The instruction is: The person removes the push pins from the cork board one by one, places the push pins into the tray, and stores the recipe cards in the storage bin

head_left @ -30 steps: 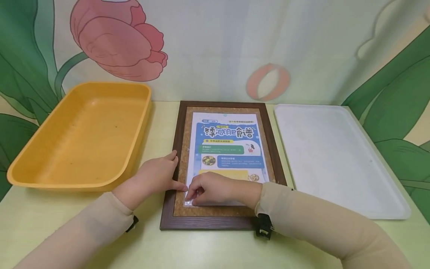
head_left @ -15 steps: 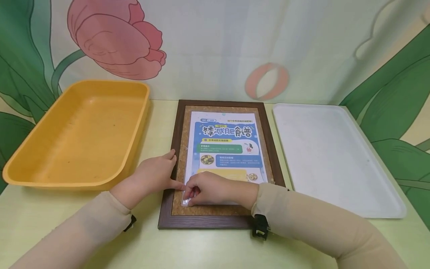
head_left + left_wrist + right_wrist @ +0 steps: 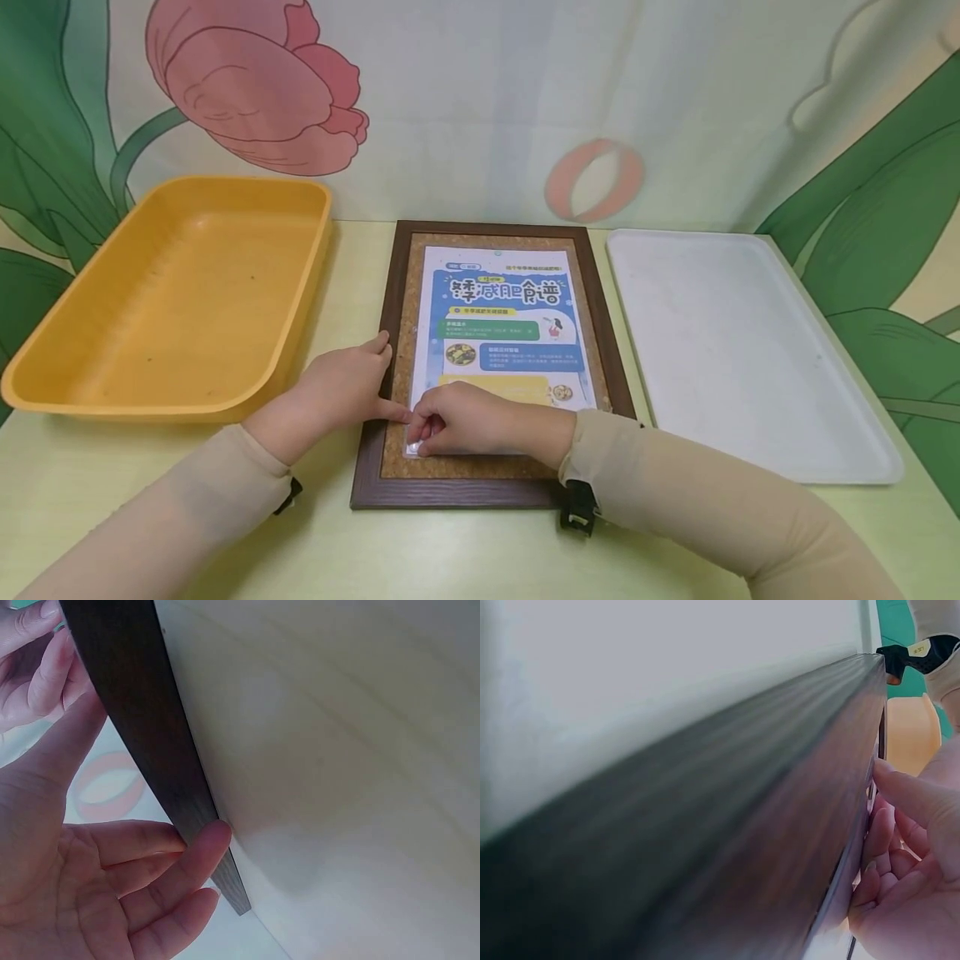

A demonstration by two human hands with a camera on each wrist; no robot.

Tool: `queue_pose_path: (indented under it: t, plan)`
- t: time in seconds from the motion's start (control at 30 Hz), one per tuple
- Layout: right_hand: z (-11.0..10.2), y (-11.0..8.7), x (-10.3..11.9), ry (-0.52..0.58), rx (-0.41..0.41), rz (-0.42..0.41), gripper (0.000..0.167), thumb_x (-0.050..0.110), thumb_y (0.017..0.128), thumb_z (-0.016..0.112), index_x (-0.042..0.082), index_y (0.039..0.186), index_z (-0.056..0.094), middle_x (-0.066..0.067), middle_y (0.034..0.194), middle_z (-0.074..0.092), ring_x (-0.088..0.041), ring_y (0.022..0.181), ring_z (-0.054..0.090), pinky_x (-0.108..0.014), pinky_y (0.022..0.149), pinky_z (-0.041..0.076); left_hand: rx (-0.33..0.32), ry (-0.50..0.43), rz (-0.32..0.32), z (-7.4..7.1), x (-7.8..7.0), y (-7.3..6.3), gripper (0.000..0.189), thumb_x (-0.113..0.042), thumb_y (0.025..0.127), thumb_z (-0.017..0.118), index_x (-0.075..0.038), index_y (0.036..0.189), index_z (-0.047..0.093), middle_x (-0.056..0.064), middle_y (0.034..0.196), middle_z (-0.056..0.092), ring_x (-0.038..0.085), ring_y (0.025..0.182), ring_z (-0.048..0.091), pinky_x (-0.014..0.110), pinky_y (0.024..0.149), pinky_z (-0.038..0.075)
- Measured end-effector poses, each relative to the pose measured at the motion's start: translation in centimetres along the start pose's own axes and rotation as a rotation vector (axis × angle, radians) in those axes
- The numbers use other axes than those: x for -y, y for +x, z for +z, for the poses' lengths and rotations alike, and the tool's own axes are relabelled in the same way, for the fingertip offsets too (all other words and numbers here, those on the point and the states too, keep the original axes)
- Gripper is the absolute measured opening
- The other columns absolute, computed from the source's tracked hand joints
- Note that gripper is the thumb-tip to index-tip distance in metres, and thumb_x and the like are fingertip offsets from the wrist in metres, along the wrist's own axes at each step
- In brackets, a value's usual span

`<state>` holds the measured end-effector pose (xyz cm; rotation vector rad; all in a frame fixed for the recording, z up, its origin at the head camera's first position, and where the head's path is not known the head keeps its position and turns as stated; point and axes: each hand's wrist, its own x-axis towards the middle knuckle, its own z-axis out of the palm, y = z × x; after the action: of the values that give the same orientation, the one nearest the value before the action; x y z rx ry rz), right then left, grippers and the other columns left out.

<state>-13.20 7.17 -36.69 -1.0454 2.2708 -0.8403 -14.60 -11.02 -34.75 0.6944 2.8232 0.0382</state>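
A pale backdrop painted with a pink bloom and green leaves rises behind a light yellow-green table. On the table, a deep yellow tub stands at the left and a shallow white tray lies at the right. Between them lies a cork board in a dark brown frame, just beside the tray. A blue-and-white printed sheet lies flat on the cork, within the frame. The left hand lies across the frame's left side, thumb stretched to the sheet's lower-left edge, the other fingers loosely bent against the frame's outer side. The right hand bends its fingers in at the sheet's lower-left corner, just beside that thumb; whether it pinches anything cannot be told. A black device sits beneath the right wrist. A small clear piece shows at the right fingertips, and a tiny pale dot marks the sheet's top edge.
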Motion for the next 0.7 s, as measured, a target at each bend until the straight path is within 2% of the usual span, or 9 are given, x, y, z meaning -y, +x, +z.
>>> queue_pose_path:
  t: [0.33, 0.53, 0.7]
  plan:
    - [-0.12, 0.04, 0.02, -0.011, 0.005, -0.05, 0.004, 0.007, 0.082, 0.071, 0.007, 0.086, 0.071, 0.006, 0.074, 0.059, 0.001, 0.066, 0.051, -0.016, 0.064, 0.044, -0.021, 0.01, 0.017, 0.03, 0.06, -0.05, 0.094, -0.063, 0.069, 0.069, 0.01, 0.126, 0.052, 0.027, 0.138, 0.041, 0.036, 0.109, 0.056, 0.04, 0.068, 0.052]
    - [-0.34, 0.12, -0.01, -0.016, 0.025, -0.051, 0.003, 0.006, 0.083, 0.069, 0.007, 0.086, 0.07, 0.006, 0.074, 0.059, 0.0, 0.066, 0.051, -0.016, 0.064, 0.045, -0.017, 0.011, 0.017, 0.06, 0.13, 0.09, 0.094, -0.063, 0.069, 0.068, 0.01, 0.127, 0.052, 0.026, 0.138, 0.041, 0.036, 0.109, 0.056, 0.04, 0.067, 0.052]
    - [-0.78, 0.14, -0.26, 0.042, 0.057, -0.061, 0.01, 0.004, 0.085, 0.067, 0.006, 0.092, 0.074, 0.002, 0.085, 0.068, 0.002, 0.074, 0.056, -0.015, 0.07, 0.046, -0.015, 0.0, 0.017, 0.14, 0.23, -0.04, 0.096, -0.064, 0.068, 0.068, 0.011, 0.126, 0.052, 0.027, 0.138, 0.04, 0.037, 0.109, 0.056, 0.04, 0.068, 0.052]
